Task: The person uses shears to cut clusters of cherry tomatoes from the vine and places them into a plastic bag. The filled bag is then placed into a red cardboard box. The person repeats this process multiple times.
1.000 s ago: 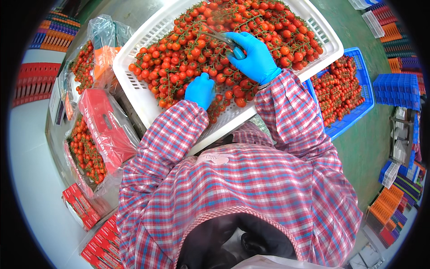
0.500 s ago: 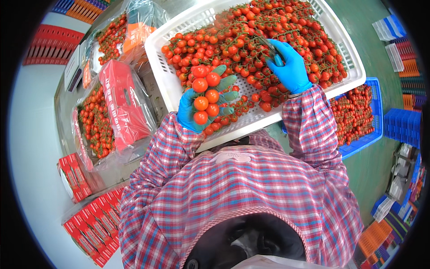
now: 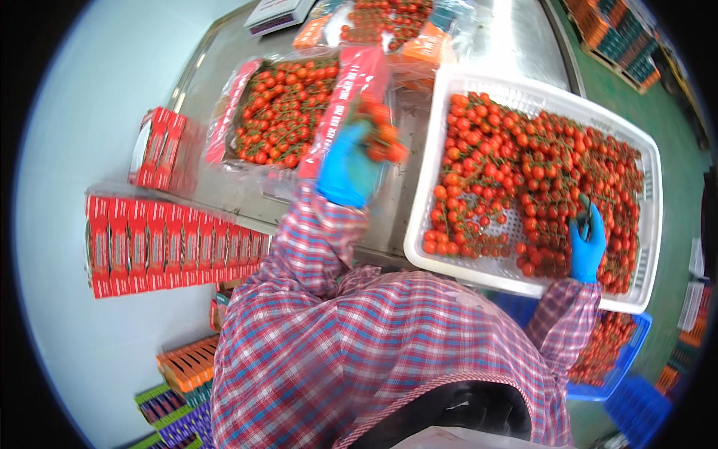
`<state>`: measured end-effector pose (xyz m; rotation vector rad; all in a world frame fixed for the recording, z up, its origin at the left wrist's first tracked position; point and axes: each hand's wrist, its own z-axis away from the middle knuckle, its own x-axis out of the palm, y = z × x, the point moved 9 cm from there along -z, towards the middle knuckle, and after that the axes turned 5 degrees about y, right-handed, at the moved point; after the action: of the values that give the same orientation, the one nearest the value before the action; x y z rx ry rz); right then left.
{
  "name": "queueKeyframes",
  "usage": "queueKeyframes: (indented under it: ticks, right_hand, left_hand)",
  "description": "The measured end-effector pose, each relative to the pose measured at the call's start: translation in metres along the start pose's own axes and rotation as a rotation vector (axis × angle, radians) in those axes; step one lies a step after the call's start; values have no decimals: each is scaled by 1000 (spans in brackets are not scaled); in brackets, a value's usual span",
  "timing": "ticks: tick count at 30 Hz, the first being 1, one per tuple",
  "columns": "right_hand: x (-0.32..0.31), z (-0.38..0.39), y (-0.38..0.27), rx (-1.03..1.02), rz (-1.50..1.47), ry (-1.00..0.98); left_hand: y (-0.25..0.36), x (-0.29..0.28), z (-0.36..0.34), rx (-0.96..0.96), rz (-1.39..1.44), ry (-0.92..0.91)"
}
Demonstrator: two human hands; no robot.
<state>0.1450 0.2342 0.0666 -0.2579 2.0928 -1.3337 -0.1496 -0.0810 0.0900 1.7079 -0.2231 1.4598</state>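
My left hand [image 3: 344, 170], in a blue glove, is closed on a small bunch of cherry tomatoes [image 3: 384, 136]; both are blurred by motion. It hangs by the red flap [image 3: 350, 93] of a plastic-lined box filled with vine cherry tomatoes [image 3: 284, 112]. My right hand [image 3: 588, 247], also in a blue glove, is over the right part of a white perforated crate [image 3: 420, 209] holding many vine tomatoes [image 3: 550, 172]. Its fingers are closed around small dark snips [image 3: 585, 209], mostly hidden by the glove and the fruit.
The box stands on a metal table [image 3: 213, 187]. Behind it are another lined tomato box [image 3: 385, 22] and a white carton [image 3: 277, 13]. A row of red cartons [image 3: 164, 247] is at the left. A blue crate [image 3: 624, 367] of tomatoes sits below the white crate.
The view has swung left. My left hand has carried the tomato bunch away from the white crate, over to the lined box. My right hand has stayed over the crate with the snips.
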Motion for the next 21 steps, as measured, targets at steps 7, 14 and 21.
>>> queueKeyframes:
  ticks: [7, 14, 21]
  right_hand:
    - [3, 0, 10, 115, -1, -9]
    - [3, -4, 13, 122, 74, -4]
    - [-6, -3, 9, 128, 249, 64]
  left_hand:
    - [184, -163, -37, 442, -35, 743]
    - [242, -175, -83, 783, -2601, 684]
    - [230, -180, -149, -316, -3112, 538]
